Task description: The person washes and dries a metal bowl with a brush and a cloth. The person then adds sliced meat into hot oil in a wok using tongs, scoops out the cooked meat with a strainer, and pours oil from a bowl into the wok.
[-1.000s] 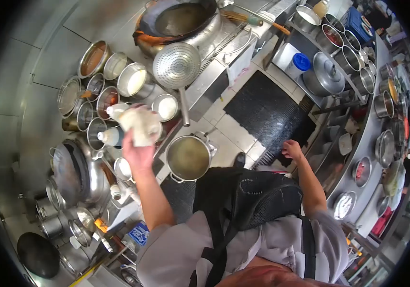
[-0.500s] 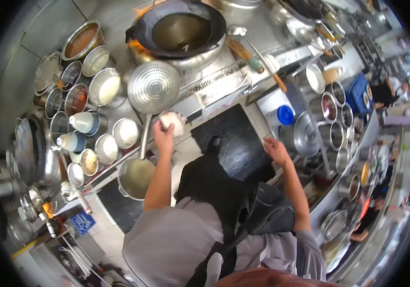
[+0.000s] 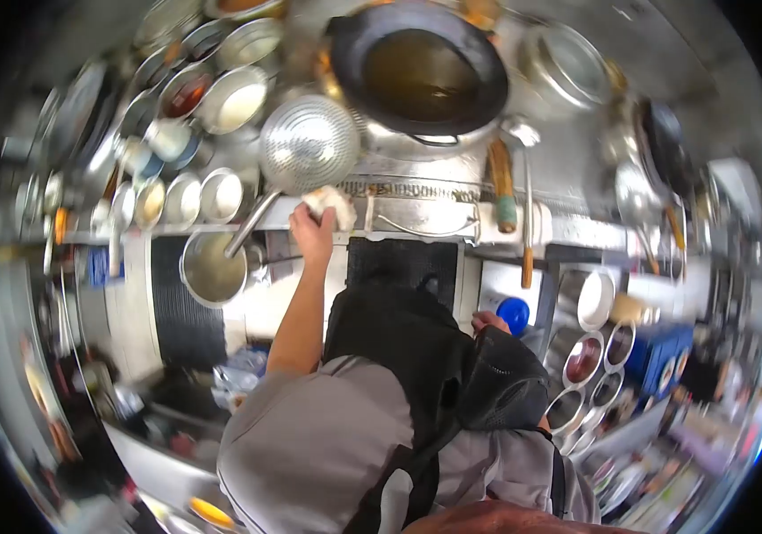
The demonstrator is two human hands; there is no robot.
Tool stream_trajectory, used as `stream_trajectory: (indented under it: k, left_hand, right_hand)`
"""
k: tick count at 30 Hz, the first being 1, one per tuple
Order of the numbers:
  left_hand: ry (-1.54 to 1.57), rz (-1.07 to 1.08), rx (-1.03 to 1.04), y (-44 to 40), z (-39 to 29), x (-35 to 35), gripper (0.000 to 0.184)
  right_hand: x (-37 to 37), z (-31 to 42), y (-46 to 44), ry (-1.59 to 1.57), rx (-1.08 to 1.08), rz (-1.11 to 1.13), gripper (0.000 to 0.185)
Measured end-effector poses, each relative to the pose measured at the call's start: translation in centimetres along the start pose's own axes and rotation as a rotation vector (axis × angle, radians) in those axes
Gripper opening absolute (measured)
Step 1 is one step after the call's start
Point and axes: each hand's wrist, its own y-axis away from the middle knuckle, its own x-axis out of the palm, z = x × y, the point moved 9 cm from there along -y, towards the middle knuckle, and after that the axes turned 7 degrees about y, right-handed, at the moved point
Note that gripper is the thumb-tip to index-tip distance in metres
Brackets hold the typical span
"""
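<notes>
My left hand [image 3: 311, 233] is closed around a crumpled, whitish cloth [image 3: 331, 207] at the front edge of the stove counter. Just above the cloth lies a perforated strainer [image 3: 310, 142], its handle [image 3: 252, 222] slanting down to the left beside my hand. Low on the right, my right hand [image 3: 490, 322] has its fingers curled, with nothing visible in them. It is nearest to a round blue lid [image 3: 513, 314]. The black bag at my front partly covers my right arm.
A black wok [image 3: 421, 71] with brownish liquid sits over flame. Several metal pots of sauces and powders stand at the left, among them a white-filled pot [image 3: 221, 196]. A ladle [image 3: 527, 196] and a brush [image 3: 502, 187] lie right of centre. A large pot [image 3: 214, 267] stands below the counter.
The view has swung round, so the wok sits further right and the counter edge runs level. My left hand has brought the cloth to the counter edge. My right hand is drawn closer to my body.
</notes>
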Motion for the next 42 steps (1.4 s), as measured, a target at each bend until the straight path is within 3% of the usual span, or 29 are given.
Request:
stream_trajectory:
  k: [3, 5, 8, 10, 12, 13, 16, 18, 20, 22, 24, 27, 28, 32, 33, 35, 39, 41, 42]
  left_hand:
    - [-0.097, -0.312, -0.010, 3.3, -0.3, -2.5, 0.061]
    - [-0.104, -0.534, -0.061, 7.2, 0.6, -5.6, 0.062]
    - [-0.151, -0.724, -0.210, 18.1, 0.5, -10.5, 0.062]
    - [-0.140, -0.772, -0.449, 26.5, -0.1, -13.2, 0.062]
    - [-0.222, -0.971, -0.516, 35.8, -1.1, -15.1, 0.063]
    - [-0.211, -1.047, -0.588, 40.3, -2.5, -15.9, 0.063]
    - [-0.176, -1.293, -0.815, 53.5, -4.3, -16.8, 0.060]
    - [-0.069, -1.532, -0.885, 61.5, -5.8, -16.3, 0.055]
    - [0.195, -1.838, -0.834, 69.0, -4.8, -14.2, 0.047]
    - [0.597, -2.072, -0.698, 74.7, -5.4, -13.0, 0.042]
    - [0.732, -2.335, -0.484, 80.4, -6.2, -13.0, 0.044]
    - [0.802, -2.620, -0.418, 87.5, -6.8, -14.2, 0.049]
    - [0.858, -2.658, -0.392, 89.3, -6.3, -14.8, 0.050]
    - [0.805, -2.482, -0.199, 93.4, -2.5, -17.3, 0.052]
    - [0.791, -2.420, -0.295, 92.0, -3.9, -17.3, 0.050]
    - [0.741, -2.179, -0.270, 88.1, -6.8, -17.9, 0.057]
    - [0.921, -1.935, -0.507, 82.4, -5.3, -12.8, 0.053]
    - [1.028, -1.796, -0.587, 78.6, -3.7, -11.3, 0.050]
    - [1.074, -1.720, -0.619, 76.5, -3.1, -11.0, 0.049]
  right_hand:
    - [-3.6, 4.1, -6.3, 0.005, -0.318, 0.047, 0.036]
    - [-3.6, 5.4, -10.4, -0.059, -0.327, 0.293, 0.037]
    - [-1.2, 7.0, -11.8, 0.067, -0.445, 0.627, 0.040]
    - [1.2, 7.7, -12.9, 0.156, -0.532, 0.791, 0.042]
    - [4.1, 7.8, -15.0, 0.261, -0.772, 0.909, 0.041]
    - [5.8, 6.9, -16.4, 0.228, -0.645, 0.962, 0.040]
    - [8.4, 10.2, -12.5, 0.382, -0.777, 1.164, 0.039]
    - [9.7, 13.0, -9.0, 0.546, -0.809, 1.147, 0.039]
    - [10.9, 14.9, -5.6, 0.684, -0.833, 1.102, 0.039]
    - [12.3, 16.2, -2.7, 0.632, -0.746, 1.162, 0.041]
    - [14.2, 16.9, -1.3, 0.696, -0.810, 1.146, 0.042]
    - [16.5, 18.2, 2.4, 0.826, -1.041, 1.124, 0.038]
    - [17.4, 18.3, 2.9, 0.818, -1.038, 1.107, 0.038]
    - [16.8, 18.5, 8.8, 1.063, -1.562, 1.072, 0.040]
    - [17.2, 18.5, 7.9, 1.117, -1.521, 1.038, 0.039]
    - [17.9, 18.6, 6.4, 1.167, -1.437, 0.947, 0.037]
    - [20.5, 18.7, 2.9, 1.298, -1.237, 0.816, 0.038]
    - [24.2, 19.7, -0.1, 1.334, -1.369, 0.799, 0.040]
    - [25.1, 21.2, -0.9, 1.294, -1.158, 0.807, 0.039]
